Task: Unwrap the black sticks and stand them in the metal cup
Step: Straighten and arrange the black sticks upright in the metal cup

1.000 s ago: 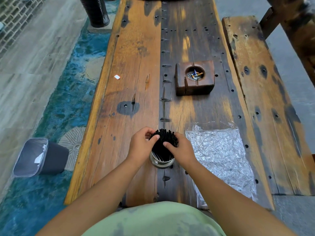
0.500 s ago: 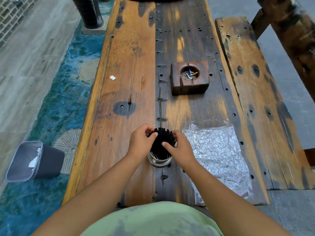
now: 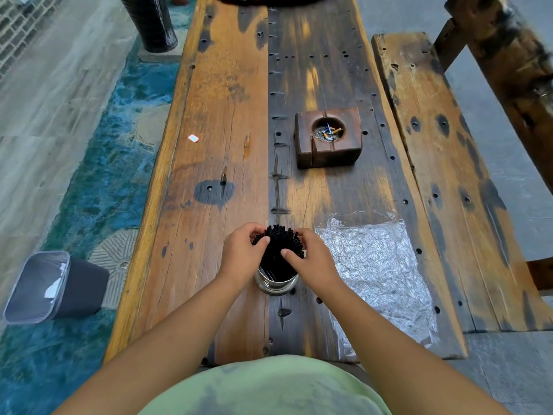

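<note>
Your left hand [image 3: 242, 259] and your right hand [image 3: 311, 262] close around the same bundle of thin black sticks [image 3: 279, 245] from either side, fingers curled over the far side of the tips and thumbs pressed on the near side; each grip is narrow and holds the bundle itself. The sticks stand upright in the shiny round metal cup [image 3: 276, 284], their tops fanning out above its rim; the cup sits on the long, worn wooden plank table [image 3: 215, 121], near its close end and on the seam between the orange board and the darker one. Just to the right of the cup lies a flattened sheet of crinkled clear plastic wrap [image 3: 380, 265], touching the table and apart from your right hand; farther up the dark board rests a square brown wooden ashtray [image 3: 328, 139] with butts in its round hollow; on the floor to your left stands a dark grey plastic bin [image 3: 57, 286].
</note>
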Tool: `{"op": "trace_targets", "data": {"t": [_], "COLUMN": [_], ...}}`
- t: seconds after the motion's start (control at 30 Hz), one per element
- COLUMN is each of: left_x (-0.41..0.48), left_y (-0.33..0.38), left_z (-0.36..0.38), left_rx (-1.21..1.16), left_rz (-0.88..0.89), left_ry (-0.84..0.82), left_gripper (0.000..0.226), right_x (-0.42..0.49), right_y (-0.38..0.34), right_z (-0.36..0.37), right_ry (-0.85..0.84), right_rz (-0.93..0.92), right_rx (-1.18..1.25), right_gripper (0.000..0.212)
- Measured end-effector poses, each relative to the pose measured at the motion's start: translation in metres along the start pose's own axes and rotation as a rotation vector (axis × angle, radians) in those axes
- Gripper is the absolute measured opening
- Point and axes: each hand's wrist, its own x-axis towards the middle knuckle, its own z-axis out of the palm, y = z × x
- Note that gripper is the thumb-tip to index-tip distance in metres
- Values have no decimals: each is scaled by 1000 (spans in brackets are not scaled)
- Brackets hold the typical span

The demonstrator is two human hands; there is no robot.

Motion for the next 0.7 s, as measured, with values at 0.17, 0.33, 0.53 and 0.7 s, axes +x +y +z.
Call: {"op": "trace_targets", "data": {"t": [0.17,0.33,0.53,0.7], "left_x": [-2,-1,-3,-8], "left_y": [7,11,22,43], "left_z": [-1,0,-11,-33], "left_rx": [-10,4,26,-20], "left_rz": [13,24,111,213], "left_ry": [19,32,91,166], "left_gripper": [8,5,2,3], "right_x": [2,1,-2,-13], "right_y": [-4,-5,-16,-39], "right_z": [-1,-2,-11,-29], "right_ry": [-12,-31,-39,13], "right_rz": [-13,-11,-12,-118], "right_rx": [-45,-58,-66,-79], "right_gripper": [41,38,55,53]}}
